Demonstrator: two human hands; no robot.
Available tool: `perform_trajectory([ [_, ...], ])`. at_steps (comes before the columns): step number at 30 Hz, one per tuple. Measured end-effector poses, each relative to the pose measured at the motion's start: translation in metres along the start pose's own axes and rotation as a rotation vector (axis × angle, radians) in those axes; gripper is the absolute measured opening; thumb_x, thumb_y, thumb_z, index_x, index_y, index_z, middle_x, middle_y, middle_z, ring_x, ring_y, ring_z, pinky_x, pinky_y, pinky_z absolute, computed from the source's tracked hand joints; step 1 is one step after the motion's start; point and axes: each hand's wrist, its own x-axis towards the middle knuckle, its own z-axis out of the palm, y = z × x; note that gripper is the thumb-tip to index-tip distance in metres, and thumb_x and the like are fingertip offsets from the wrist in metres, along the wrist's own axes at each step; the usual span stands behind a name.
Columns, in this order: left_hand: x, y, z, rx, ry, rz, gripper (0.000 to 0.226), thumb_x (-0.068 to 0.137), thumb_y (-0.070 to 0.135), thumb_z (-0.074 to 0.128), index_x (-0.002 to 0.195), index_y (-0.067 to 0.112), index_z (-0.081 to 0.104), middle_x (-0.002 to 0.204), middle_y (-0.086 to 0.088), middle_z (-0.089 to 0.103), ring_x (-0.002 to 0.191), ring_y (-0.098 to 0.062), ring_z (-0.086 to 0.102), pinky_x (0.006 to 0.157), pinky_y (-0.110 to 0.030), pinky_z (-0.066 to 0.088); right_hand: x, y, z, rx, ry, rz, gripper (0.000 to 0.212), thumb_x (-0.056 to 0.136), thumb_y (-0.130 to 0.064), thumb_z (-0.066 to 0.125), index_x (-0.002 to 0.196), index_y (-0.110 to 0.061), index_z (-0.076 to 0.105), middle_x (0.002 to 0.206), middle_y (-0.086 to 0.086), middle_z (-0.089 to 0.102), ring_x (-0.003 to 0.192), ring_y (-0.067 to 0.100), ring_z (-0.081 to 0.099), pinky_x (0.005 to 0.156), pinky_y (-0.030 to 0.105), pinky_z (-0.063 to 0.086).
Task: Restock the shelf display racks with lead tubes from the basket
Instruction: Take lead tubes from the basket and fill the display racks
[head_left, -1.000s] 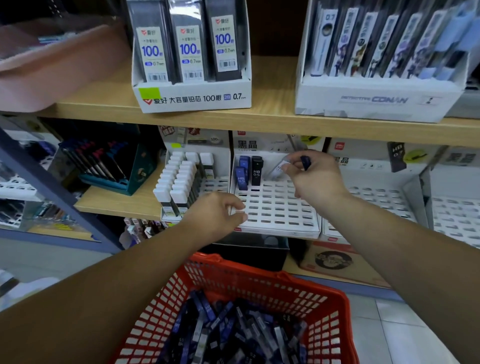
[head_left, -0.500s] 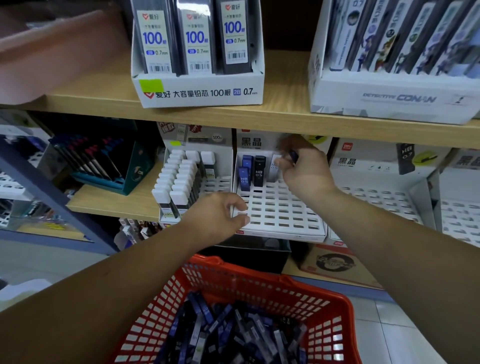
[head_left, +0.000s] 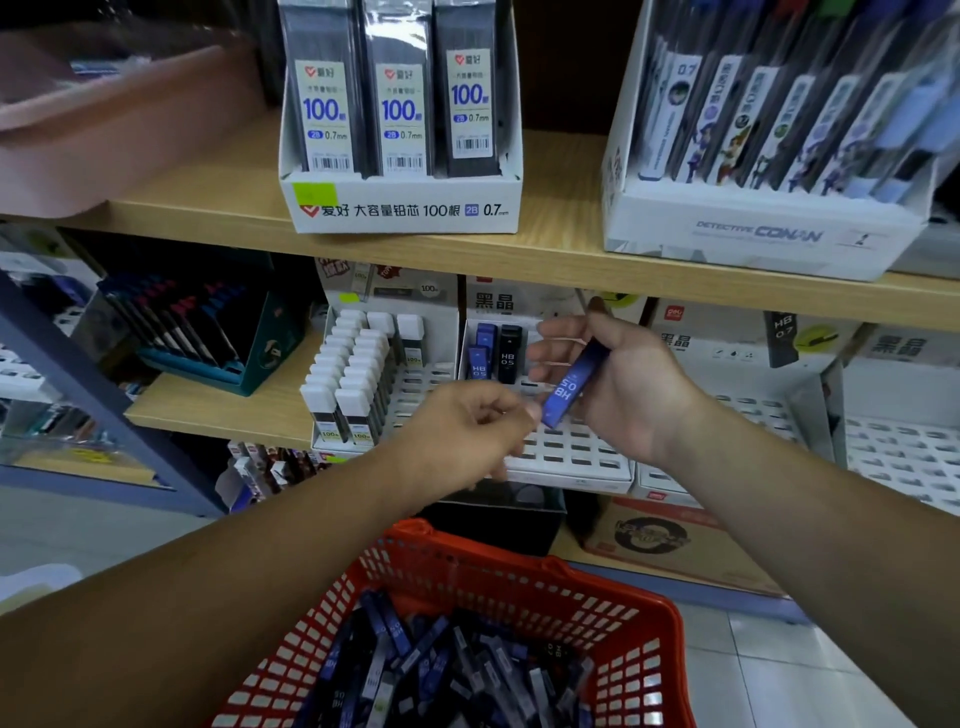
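The right hand (head_left: 631, 387) grips a blue lead tube (head_left: 571, 382) marked HB 0.5, tilted with its lower end to the left. The left hand (head_left: 462, 431), fingers curled, meets that lower end; whether it pinches the tube cannot be told. Just behind them sits the white slotted rack (head_left: 571, 460), with two blue tubes (head_left: 480, 358) and a black tube (head_left: 509, 353) upright in its far left corner. Nearest, the red basket (head_left: 641, 644) holds a heap of loose tubes (head_left: 441, 670)

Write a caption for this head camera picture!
A right hand holds a blue plastic lead tube before the white slotted display rack, above the red plastic basket of tubes.
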Motion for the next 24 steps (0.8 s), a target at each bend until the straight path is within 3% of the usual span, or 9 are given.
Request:
perform_trajectory([
  [3,-0.004,0.014,0.009,-0.208,-0.031,-0.02,0.016,0.102,0.022,0.065,0.106,0.007,0.07,0.091,-0.014,0.076,0.067,-0.017,0.069,0.054,-0.03,0.052,-0.001,0.002,0.005,-0.061,-0.044,-0.009,0.044,0.109,-0.039,0.038,0.108,-0.013,0.073,0.093,0.012,0.069,0.085,0.027,0.062,0.081,0.042,0.05],
  [6,-0.004,0.013,0.008,-0.258,0.041,-0.018,0.01,0.099,0.011,0.068,0.107,0.007,0.067,0.089,-0.018,0.075,0.066,-0.018,0.068,0.057,-0.029,0.054,0.001,0.005,0.009,-0.265,0.055,-0.048,0.035,0.107,-0.042,0.049,0.103,-0.016,0.072,0.09,0.007,0.068,0.08,0.023,0.065,0.074,0.04,0.052],
  [8,0.0,0.008,0.0,-0.321,0.126,-0.054,0.019,0.095,0.008,0.073,0.112,0.005,0.065,0.087,-0.018,0.075,0.065,-0.019,0.068,0.058,-0.029,0.055,0.001,0.009,0.005,-0.408,0.139,-0.097,0.018,0.104,-0.03,0.061,0.101,-0.015,0.07,0.085,0.007,0.07,0.067,0.019,0.063,0.06,0.034,0.051],
  [10,0.008,0.002,-0.014,-0.397,0.21,-0.071,0.024,0.093,0.006,0.075,0.114,0.002,0.065,0.08,-0.014,0.075,0.064,-0.018,0.068,0.058,-0.028,0.055,0.0,0.014,0.002,-0.525,0.119,-0.115,0.007,0.1,-0.02,0.068,0.099,-0.014,0.072,0.085,0.008,0.073,0.064,0.018,0.065,0.057,0.033,0.052],
  [12,0.014,-0.003,-0.025,-0.367,0.271,-0.036,0.021,0.094,0.007,0.073,0.113,0.001,0.067,0.076,-0.009,0.072,0.062,-0.013,0.066,0.057,-0.025,0.053,-0.001,0.02,0.003,-0.611,0.052,-0.116,0.006,0.099,-0.02,0.07,0.096,-0.016,0.073,0.086,0.007,0.077,0.072,0.022,0.074,0.066,0.038,0.056],
  [15,0.021,-0.004,-0.036,-0.135,0.346,0.102,0.014,0.094,0.008,0.072,0.108,0.006,0.072,0.078,0.0,0.071,0.059,0.002,0.062,0.057,-0.013,0.048,0.006,0.031,0.007,-0.793,0.044,-0.198,0.005,0.095,-0.028,0.075,0.096,-0.022,0.074,0.091,0.001,0.077,0.089,0.022,0.074,0.081,0.04,0.059],
  [17,0.025,-0.002,-0.043,0.051,0.353,0.202,0.009,0.094,0.005,0.072,0.102,0.008,0.073,0.079,0.004,0.07,0.06,0.007,0.06,0.059,-0.007,0.044,0.011,0.038,0.002,-0.941,0.058,-0.29,0.023,0.09,-0.046,0.074,0.101,-0.026,0.074,0.096,-0.007,0.074,0.095,0.014,0.071,0.089,0.039,0.059],
  [20,0.032,-0.007,-0.052,0.227,0.361,0.276,0.016,0.092,0.003,0.07,0.098,0.019,0.071,0.082,0.009,0.071,0.069,0.004,0.064,0.069,-0.015,0.051,0.014,0.045,-0.009,-1.231,0.023,-0.4,0.06,0.084,-0.073,0.057,0.12,-0.026,0.071,0.121,-0.006,0.065,0.119,0.015,0.059,0.103,0.042,0.05],
  [24,0.037,-0.014,-0.054,0.375,0.39,0.31,0.025,0.09,0.008,0.073,0.099,0.031,0.067,0.089,0.014,0.071,0.084,-0.007,0.069,0.081,-0.024,0.056,0.014,0.047,-0.019,-1.529,-0.036,-0.353,0.071,0.087,-0.072,0.06,0.144,-0.029,0.057,0.148,-0.002,0.049,0.141,0.02,0.036,0.118,0.04,0.033],
])
